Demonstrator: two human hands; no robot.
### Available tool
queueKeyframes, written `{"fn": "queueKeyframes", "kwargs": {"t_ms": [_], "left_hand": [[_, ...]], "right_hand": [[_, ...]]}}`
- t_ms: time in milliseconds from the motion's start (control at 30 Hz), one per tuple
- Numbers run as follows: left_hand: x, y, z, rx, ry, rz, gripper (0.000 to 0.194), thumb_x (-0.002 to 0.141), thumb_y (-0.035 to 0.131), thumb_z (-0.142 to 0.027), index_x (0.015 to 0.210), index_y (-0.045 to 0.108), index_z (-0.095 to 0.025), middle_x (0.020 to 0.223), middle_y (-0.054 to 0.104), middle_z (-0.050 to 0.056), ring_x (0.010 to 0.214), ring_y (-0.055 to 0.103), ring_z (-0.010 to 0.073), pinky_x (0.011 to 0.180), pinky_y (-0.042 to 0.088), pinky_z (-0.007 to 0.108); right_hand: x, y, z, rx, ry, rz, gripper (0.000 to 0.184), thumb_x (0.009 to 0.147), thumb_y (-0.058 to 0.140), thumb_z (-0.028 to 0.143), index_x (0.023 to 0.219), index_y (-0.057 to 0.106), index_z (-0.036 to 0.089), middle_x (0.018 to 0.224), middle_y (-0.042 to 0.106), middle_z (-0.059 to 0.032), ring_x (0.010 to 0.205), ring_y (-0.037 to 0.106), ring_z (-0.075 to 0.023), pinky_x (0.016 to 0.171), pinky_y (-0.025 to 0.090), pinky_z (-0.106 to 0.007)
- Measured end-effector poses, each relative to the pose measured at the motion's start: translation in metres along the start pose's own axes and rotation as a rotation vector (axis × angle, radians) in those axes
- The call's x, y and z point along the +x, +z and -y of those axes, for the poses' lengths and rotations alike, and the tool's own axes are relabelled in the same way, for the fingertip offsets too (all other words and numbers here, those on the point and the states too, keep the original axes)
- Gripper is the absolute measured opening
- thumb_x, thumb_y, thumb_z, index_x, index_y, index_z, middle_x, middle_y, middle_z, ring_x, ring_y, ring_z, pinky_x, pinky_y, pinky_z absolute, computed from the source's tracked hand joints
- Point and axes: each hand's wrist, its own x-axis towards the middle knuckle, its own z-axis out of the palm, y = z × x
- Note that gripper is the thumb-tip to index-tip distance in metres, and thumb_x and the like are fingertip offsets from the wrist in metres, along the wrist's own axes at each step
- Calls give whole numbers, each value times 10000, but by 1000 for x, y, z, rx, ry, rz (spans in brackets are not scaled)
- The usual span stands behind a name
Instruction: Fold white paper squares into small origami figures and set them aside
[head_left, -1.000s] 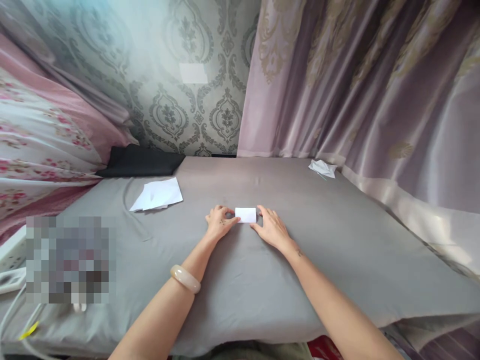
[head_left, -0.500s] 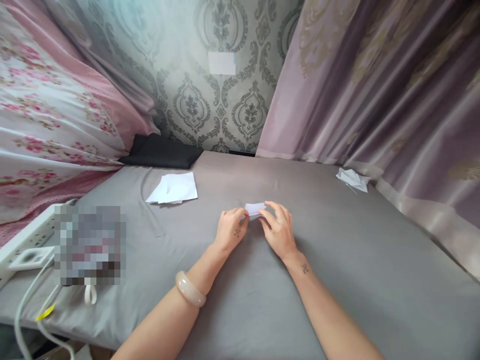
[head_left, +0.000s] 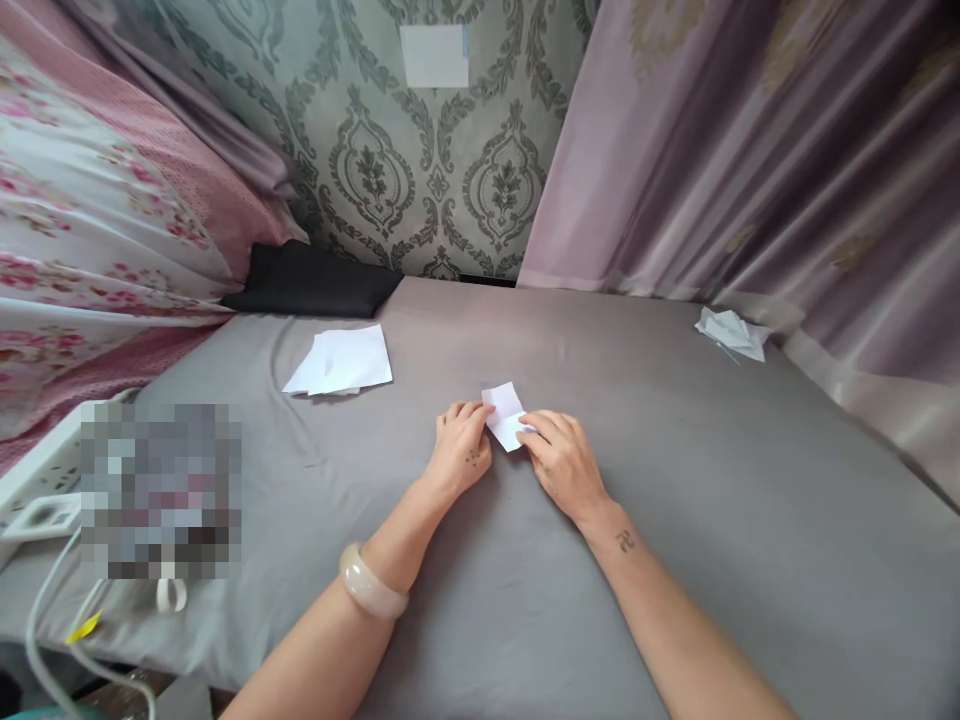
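Observation:
A small white sheet of paper (head_left: pixel 505 404), with a crease across it, is held between my two hands above the grey cloth. My left hand (head_left: pixel 460 447) pinches its left edge, thumb and fingers closed together. At the lower right edge, my right hand (head_left: pixel 562 458) has its fingers closed on the same paper. The paper is partly unfolded and tilted, its right corner hidden under the right fingers. A pale bangle (head_left: pixel 371 585) circles my left forearm.
Several white sheets (head_left: pixel 346 360) lie back left, before a black folded cloth (head_left: pixel 315 282). Crumpled white papers (head_left: pixel 733 335) rest far right by the curtain (head_left: pixel 675 180). A power strip (head_left: pixel 56 455) with cables and a blurred object (head_left: pixel 161 490) occupy the left.
The paper was folded into a narrow strip and is now opened wider and turned at an angle. My right hand has turned palm-down over its edge. The camera view has tipped downward.

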Motion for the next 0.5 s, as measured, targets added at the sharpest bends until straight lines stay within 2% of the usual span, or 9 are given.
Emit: {"fn": "queueKeyframes", "kwargs": {"t_ms": [100, 233, 267, 367, 433, 500], "left_hand": [[-3, -4, -2, 104, 5, 45, 494, 728, 441, -40, 1183, 559, -192, 1291, 530, 110, 1192, 422, 304, 924, 373, 450], [-6, -12, -6, 259, 69, 0, 363, 736, 487, -55, 1062, 613, -152, 1453, 331, 180, 1330, 253, 386, 997, 286, 544], [-6, -13, -6, 274, 123, 6, 331, 747, 479, -53, 1033, 617, -148, 1444, 348, 178, 1333, 260, 373, 1012, 275, 537], [-6, -16, -6, 245, 260, 94, 324, 779, 445, -54, 1045, 601, -152, 1270, 534, 141, 1188, 455, 279, 988, 346, 438], [-6, -16, -5, 208, 249, 128, 341, 777, 445, -55, 1072, 589, -148, 1172, 592, 114, 1061, 531, 241, 922, 402, 384], [-7, -14, -7, 177, 196, 107, 318, 790, 449, -64, 1055, 597, -156, 1142, 612, 91, 1013, 549, 230, 874, 424, 359]], "right_hand": [[-4, 4, -1, 31, 6, 81, 229, 894, 472, 79, 1002, 655, 162, 1162, 654, -82, 1130, 545, -213, 949, 419, -350], [-6, 3, 1, 76, 75, 162, 277, 913, 428, 82, 1084, 627, 170, 1179, 646, -78, 1081, 582, -199, 939, 445, -343], [-6, 3, 1, 88, 95, 178, 285, 918, 426, 95, 1122, 610, 176, 1188, 640, -75, 1076, 582, -198, 928, 454, -344], [-4, 2, 2, 103, 129, 213, 322, 927, 430, 128, 1216, 558, 190, 1231, 611, -71, 1078, 566, -204, 902, 471, -352], [-4, 1, 1, 97, 124, 221, 324, 923, 430, 118, 1206, 570, 192, 1250, 600, -66, 1089, 553, -207, 912, 467, -358], [-4, 0, -1, 90, 106, 217, 324, 914, 426, 91, 1173, 595, 189, 1240, 606, -64, 1088, 549, -205, 922, 460, -358]]}}
